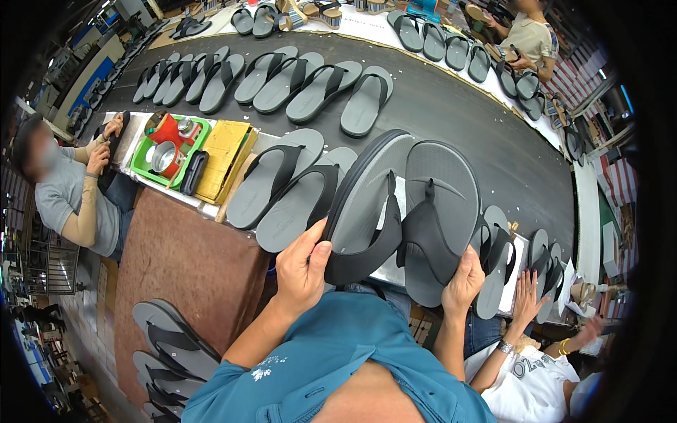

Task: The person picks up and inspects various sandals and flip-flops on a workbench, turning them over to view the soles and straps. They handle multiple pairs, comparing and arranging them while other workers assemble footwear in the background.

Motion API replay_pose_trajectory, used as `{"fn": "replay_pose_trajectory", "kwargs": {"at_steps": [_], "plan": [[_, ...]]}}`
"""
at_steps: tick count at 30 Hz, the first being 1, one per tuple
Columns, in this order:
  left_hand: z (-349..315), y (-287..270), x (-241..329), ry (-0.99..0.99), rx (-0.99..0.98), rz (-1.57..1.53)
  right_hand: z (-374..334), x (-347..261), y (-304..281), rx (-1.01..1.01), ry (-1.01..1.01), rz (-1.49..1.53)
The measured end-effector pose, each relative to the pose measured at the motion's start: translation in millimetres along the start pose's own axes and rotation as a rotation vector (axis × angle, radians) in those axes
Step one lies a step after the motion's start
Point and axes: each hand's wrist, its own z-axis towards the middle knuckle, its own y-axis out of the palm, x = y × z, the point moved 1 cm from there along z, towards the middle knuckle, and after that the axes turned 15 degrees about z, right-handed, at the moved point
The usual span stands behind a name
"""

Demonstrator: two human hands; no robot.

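Observation:
Two grey flip-flops with black straps are held up in front of me, side by side. My left hand (303, 271) grips the left flip-flop (367, 204) at its heel end, thumb toward the sole's side. My right hand (464, 285) pinches the edge of the right flip-flop (444, 190), whose footbed faces me. Just left of them, a pair of similar flip-flops (271, 187) rests on the table's near edge. Another flip-flop (493, 264) lies right of my right hand, partly hidden behind the held one.
A dark conveyor belt (423, 106) carries rows of flip-flops. On the left stand a green tray (151, 173) with red containers and a yellow box (224, 158). A brown board (183, 261) holds stacked flip-flops (173, 345). Co-workers sit left (84, 190), right (529, 374) and across (529, 42).

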Motion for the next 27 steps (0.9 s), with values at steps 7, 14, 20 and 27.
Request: {"fn": "replay_pose_trajectory", "kwargs": {"at_steps": [7,14,20,27], "plan": [[-2,4,-4,-0.096,-0.043,0.017,-1,9,-2,-0.055,0.183,0.076],[1,-1,2,-0.161,-0.135,0.046,-7,69,22,-0.102,0.411,-0.051],[-4,0,17,-0.059,-0.298,0.064,41,-18,54,-0.232,-0.011,0.011],[-18,8,27,-0.020,-0.406,0.099,53,-34,75,-0.458,-0.018,-0.099]]}}
